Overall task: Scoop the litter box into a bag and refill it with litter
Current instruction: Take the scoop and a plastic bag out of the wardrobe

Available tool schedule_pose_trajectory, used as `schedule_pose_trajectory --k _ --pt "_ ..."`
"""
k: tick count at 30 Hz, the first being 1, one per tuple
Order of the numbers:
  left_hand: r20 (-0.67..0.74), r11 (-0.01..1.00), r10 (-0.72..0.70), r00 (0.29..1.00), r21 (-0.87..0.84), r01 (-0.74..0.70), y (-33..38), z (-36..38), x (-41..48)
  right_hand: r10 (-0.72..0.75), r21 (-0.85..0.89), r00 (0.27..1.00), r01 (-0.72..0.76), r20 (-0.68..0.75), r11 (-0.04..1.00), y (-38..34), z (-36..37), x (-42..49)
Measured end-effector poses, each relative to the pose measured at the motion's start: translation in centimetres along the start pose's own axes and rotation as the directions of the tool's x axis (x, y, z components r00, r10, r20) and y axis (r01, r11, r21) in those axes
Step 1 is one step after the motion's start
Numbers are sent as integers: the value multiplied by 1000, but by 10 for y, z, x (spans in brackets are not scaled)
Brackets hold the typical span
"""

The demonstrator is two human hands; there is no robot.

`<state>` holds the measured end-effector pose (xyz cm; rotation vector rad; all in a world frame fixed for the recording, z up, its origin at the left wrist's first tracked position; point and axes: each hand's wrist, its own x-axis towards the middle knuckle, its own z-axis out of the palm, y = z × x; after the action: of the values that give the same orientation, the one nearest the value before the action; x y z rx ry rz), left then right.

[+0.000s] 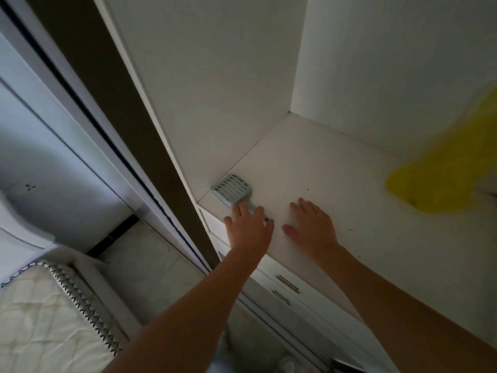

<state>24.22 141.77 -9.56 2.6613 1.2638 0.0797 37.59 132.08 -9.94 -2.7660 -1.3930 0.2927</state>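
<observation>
A pale blue slotted litter scoop (233, 187) lies on a white shelf (336, 184) at its front left corner, head pointing away from me. My left hand (248, 227) covers the scoop's handle, fingers curled over it. My right hand (312, 224) rests flat on the shelf just to the right, fingers spread, holding nothing. A blurred yellow bag-like thing (441, 179) sits on the shelf at the far right. No litter box is in view.
White cabinet walls close in the shelf at the left and back. Drawers with metal handles (287, 284) sit under the shelf. A sliding door frame (129, 146) runs along the left. A mattress (48, 313) lies at the lower left on a tiled floor.
</observation>
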Motion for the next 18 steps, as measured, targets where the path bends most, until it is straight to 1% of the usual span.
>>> schedule_pose_trajectory --k 6,11,13,18 --pt "-2 999 -24 1000 -39 24 -2 -3 -11 -18 20 1000 18 -2 1000 3 2 -3" --pt "-7 996 12 1000 -94 -12 -16 -14 -9 -25 47 1000 24 5 999 7 1 -3" --pt "-7 995 -1 1000 -95 0 -23 -19 -7 -22 58 1000 22 2 998 7 1 -3" --pt "92 997 -47 995 -50 52 -31 -31 11 -11 70 1000 11 2 997 5 0 -2"
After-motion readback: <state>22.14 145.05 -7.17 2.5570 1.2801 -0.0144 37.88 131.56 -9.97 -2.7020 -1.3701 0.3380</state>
